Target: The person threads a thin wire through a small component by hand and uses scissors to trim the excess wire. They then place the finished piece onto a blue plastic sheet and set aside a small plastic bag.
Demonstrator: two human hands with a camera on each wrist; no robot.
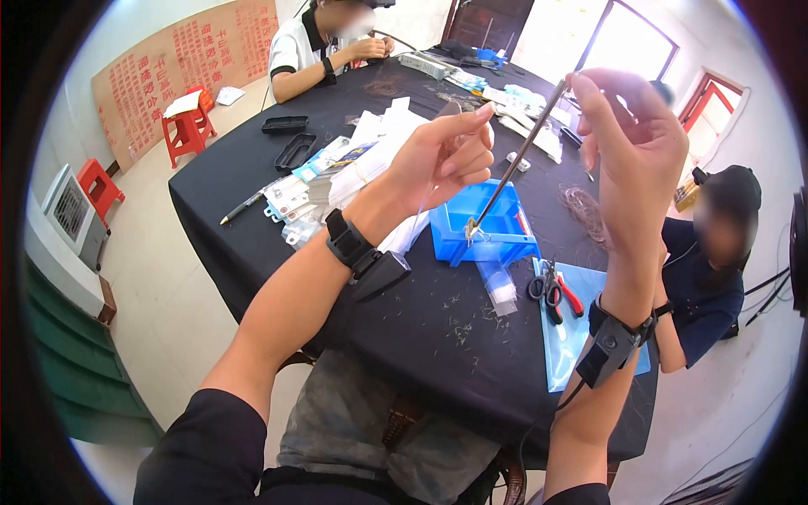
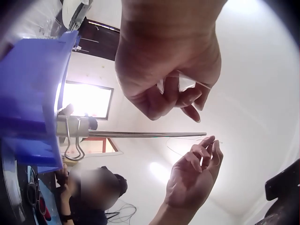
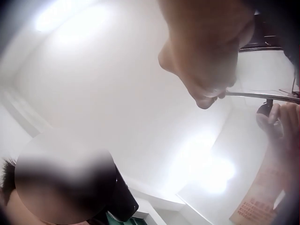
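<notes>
My left hand (image 1: 446, 158) is raised above the blue bin (image 1: 446, 244), fingers curled; a dark rounded end (image 3: 265, 108) shows beside it in the right wrist view. A thin pale line (image 2: 197, 82) crosses its palm side; I cannot tell what this piece is. A slim metal rod (image 1: 526, 153) rises slantwise from the bin's near wall, where a binder clip (image 2: 74, 140) sits at its base. At the rod's upper tip, my right hand (image 1: 631, 139) pinches a fine strand with thumb and fingertips; loose strands trail near the tip in the left wrist view.
Scissors (image 1: 551, 290) and red-handled pliers (image 1: 572, 299) lie on a blue sheet (image 1: 560, 353) at the right. White cards and packets (image 1: 362, 168) pile up at the left. Dark hair-like strands (image 1: 582, 210) lie beyond the bin. Two other people sit around the black-covered table (image 1: 387, 337).
</notes>
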